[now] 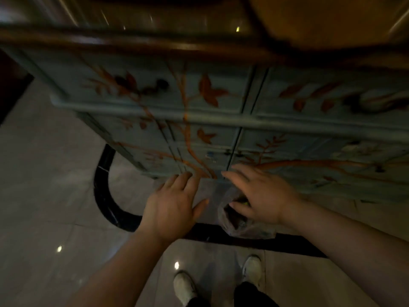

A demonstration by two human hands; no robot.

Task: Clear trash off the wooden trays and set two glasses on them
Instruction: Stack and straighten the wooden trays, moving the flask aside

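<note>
Pretty dim and blurry shot, looking straight down. Both arms reach toward a blue cabinet [221,103] painted with orange branches and leaves. The left hand [174,207] is spread flat with fingers apart, and the right hand [263,196] is spread too, just above a clear plastic bag [241,224] with dark bits inside. White shoes [184,286] stand on the glossy tile floor [44,196].
</note>
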